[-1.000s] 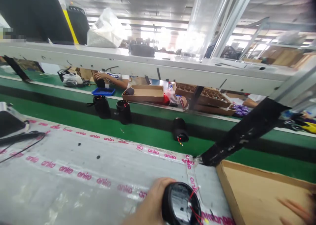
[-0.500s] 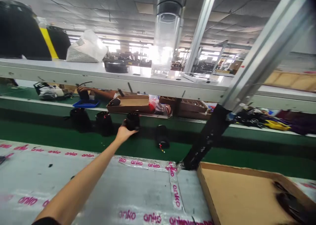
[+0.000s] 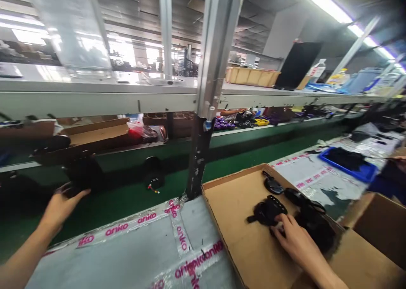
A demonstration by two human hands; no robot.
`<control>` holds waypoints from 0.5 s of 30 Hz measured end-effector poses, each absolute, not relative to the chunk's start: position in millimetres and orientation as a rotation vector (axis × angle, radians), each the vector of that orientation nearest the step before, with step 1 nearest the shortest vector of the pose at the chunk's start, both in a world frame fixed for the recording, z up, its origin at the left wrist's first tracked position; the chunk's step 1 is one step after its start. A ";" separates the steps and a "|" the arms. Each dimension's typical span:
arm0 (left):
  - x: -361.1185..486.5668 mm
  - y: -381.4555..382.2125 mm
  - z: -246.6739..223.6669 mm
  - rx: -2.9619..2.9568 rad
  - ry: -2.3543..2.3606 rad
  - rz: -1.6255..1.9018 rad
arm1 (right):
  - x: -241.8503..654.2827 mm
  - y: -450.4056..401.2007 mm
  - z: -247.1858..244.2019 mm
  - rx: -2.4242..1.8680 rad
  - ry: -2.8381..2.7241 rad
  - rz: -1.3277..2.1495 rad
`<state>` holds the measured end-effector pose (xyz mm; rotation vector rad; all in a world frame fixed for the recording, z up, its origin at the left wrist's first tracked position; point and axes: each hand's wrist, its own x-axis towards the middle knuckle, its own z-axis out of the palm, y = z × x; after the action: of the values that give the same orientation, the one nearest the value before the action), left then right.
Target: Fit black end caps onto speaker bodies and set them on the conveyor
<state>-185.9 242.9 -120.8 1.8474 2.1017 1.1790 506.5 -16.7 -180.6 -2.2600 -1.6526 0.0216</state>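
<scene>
My left hand (image 3: 58,208) is wrapped around the lower part of a dark, roughly cylindrical housing (image 3: 84,173) over the green belt; motion blurs it. My right hand (image 3: 296,240) reaches into a shallow cardboard tray (image 3: 233,242), its fingers closed at the edge of a black plastic part (image 3: 269,209) with a short tab. Several other black parts (image 3: 312,221) lie along the tray's right side, partly behind that hand. Farther along the belt stands another black cylindrical housing (image 3: 154,170) with thin coloured wires at its base.
A metal post (image 3: 214,69) rises between belt and tray, holding a white shelf (image 3: 152,99) above. The taped worktop (image 3: 127,255) lies in front. At the right are a blue tray (image 3: 364,174) with black pieces and an open cardboard box (image 3: 380,225).
The view has swung to the right. My right hand has come into sight inside the cardboard tray, at a black part. My left hand still grips a dark housing over the belt.
</scene>
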 end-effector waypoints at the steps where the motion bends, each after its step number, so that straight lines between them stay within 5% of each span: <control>1: -185.6 233.7 -125.1 1.789 2.130 1.201 | 504.4 -17.7 -179.4 -2.247 -1.673 0.056; 7: -139.8 201.7 -140.6 2.012 1.859 0.833 | 473.9 -17.2 -163.4 -2.039 -1.884 0.307; 15: -40.7 283.0 -122.3 2.818 1.195 0.368 | 440.8 -2.3 -156.1 -2.054 -1.823 0.257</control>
<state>-40.7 283.0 -122.3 2.8176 1.1951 0.3680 440.8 -2.3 -156.1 -2.0535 -1.8235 0.2567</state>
